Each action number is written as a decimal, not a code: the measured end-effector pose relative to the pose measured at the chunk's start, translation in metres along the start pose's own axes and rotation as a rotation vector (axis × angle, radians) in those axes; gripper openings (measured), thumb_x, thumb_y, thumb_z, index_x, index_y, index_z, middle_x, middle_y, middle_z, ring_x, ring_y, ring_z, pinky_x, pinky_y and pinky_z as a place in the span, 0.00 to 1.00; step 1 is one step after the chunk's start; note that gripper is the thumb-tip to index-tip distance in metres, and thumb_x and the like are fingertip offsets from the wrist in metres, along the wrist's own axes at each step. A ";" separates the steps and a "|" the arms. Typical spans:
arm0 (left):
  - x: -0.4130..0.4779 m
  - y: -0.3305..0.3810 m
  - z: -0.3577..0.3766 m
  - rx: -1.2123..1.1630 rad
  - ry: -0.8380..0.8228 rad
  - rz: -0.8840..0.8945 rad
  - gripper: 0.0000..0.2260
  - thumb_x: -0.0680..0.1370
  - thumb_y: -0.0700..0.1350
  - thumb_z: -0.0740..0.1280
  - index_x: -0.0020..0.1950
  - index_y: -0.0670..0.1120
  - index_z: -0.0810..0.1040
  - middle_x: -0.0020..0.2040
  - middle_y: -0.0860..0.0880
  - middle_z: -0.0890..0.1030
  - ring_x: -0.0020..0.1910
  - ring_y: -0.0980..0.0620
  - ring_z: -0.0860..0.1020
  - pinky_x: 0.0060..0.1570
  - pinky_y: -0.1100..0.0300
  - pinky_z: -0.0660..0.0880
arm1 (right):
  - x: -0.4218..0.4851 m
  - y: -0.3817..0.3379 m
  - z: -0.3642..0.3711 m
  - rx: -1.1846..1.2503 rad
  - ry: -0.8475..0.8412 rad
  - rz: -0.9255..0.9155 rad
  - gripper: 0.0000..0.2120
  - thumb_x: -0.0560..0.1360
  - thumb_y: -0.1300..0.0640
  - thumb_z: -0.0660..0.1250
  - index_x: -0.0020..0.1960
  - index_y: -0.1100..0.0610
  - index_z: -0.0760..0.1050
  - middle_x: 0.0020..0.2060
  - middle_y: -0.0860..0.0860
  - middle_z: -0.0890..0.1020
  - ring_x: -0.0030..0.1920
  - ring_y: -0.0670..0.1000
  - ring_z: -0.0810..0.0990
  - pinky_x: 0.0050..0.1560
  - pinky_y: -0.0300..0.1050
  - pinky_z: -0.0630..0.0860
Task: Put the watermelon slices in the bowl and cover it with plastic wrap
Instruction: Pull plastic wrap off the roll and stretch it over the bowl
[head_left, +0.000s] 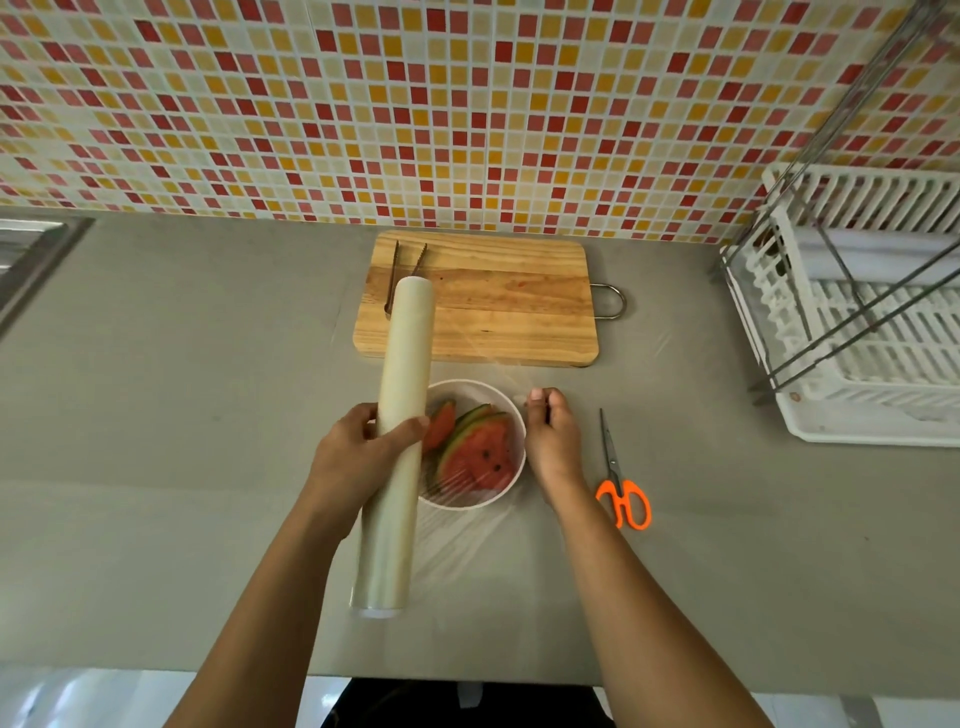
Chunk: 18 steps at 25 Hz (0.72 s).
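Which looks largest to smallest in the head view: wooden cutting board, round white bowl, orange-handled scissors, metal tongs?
wooden cutting board
round white bowl
orange-handled scissors
metal tongs, partly hidden by plastic-wrap roll: unsure

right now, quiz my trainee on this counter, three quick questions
1. True or false: the tongs lie on the cutting board.
2. What lies on the counter to the right of the bowl? A. scissors B. a knife C. a spoon
3. Fill in: the left hand grips the ___, while the right hand pinches the edge of the film.
Key: 1 true. 2 A. 3 plastic wrap roll.
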<state>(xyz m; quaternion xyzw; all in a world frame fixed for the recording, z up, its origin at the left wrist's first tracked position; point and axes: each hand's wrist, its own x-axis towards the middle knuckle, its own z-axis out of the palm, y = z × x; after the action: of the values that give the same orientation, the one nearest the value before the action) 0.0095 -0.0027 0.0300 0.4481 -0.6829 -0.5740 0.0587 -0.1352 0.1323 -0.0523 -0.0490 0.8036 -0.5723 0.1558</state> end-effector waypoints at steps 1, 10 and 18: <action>0.002 -0.003 -0.002 0.018 0.011 0.009 0.17 0.70 0.55 0.72 0.54 0.47 0.78 0.45 0.47 0.81 0.43 0.47 0.81 0.38 0.54 0.77 | 0.000 0.000 0.000 -0.006 0.002 -0.008 0.12 0.81 0.52 0.55 0.47 0.58 0.73 0.41 0.49 0.80 0.45 0.51 0.78 0.47 0.44 0.72; 0.007 -0.012 -0.008 0.091 0.030 0.065 0.21 0.75 0.56 0.52 0.67 0.53 0.65 0.51 0.51 0.75 0.46 0.54 0.75 0.38 0.55 0.71 | 0.003 0.003 0.001 0.014 -0.008 0.047 0.10 0.81 0.51 0.56 0.45 0.54 0.71 0.42 0.47 0.80 0.46 0.50 0.78 0.50 0.43 0.72; 0.013 -0.023 -0.002 0.240 0.160 0.089 0.24 0.76 0.63 0.61 0.64 0.48 0.71 0.48 0.50 0.77 0.44 0.49 0.75 0.39 0.57 0.69 | 0.003 0.001 0.001 0.072 -0.065 0.138 0.11 0.81 0.51 0.56 0.42 0.53 0.72 0.37 0.44 0.77 0.40 0.44 0.75 0.44 0.41 0.70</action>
<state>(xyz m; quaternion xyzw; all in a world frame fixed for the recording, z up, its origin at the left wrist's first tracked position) 0.0159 -0.0119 0.0056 0.4655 -0.7590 -0.4474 0.0841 -0.1379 0.1304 -0.0541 -0.0065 0.7786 -0.5868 0.2223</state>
